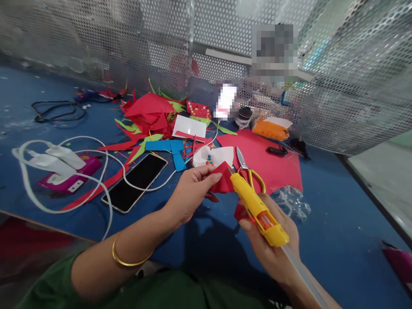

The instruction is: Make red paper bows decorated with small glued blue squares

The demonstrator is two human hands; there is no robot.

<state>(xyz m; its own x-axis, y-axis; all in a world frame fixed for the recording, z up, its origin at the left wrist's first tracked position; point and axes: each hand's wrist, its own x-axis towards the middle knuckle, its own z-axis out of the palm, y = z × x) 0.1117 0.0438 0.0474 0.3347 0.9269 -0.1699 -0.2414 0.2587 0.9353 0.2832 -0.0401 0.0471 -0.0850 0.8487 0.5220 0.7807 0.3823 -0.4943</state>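
My left hand [193, 191] pinches a small folded piece of red paper [222, 179] between thumb and fingers. In my right hand [273, 240] is a yellow glue gun [254, 201], its nozzle at the right edge of the red paper. A clear glue stick [301, 270] sticks out of the gun's back end. Beyond the nozzle lie scissors [254, 174] with yellow handles, partly hidden by the gun. A white paper piece [222, 154] with small coloured bits rests just behind my left hand.
A red sheet [267, 156] lies at right, a black marker-like object [277, 151] on it. Red and green paper scraps [149, 111] pile up at back left. A phone [137, 182], white cables [106, 189] and a purple power bank [71, 176] are at left. Perforated metal mesh [128, 38] stands behind.
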